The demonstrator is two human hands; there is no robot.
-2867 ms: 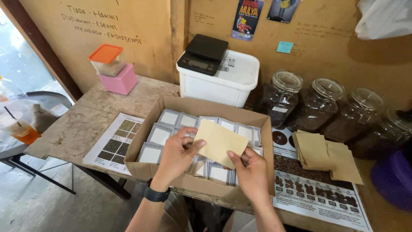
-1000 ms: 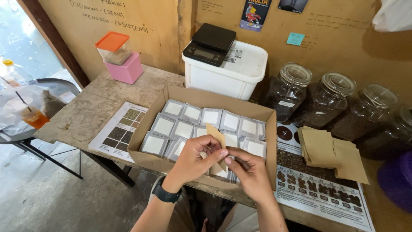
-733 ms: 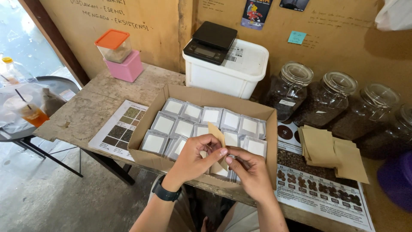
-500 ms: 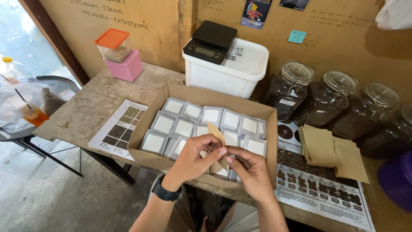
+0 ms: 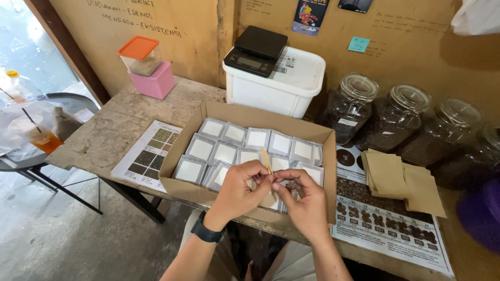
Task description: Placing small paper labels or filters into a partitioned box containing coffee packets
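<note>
On worn wooden table (image 5: 130,122), cardboard box (image 5: 250,117).

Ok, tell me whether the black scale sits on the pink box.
No, the black scale rests on the white bin; the pink box carries an orange-lidded container.

brown paper pouch (image 5: 266,158) | edge-on, upright | above box of sachets (image 5: 245,148)

Hands hide the brown envelope's (image 5: 265,158) lower part; purple tub (image 5: 482,213) cropped
</note>
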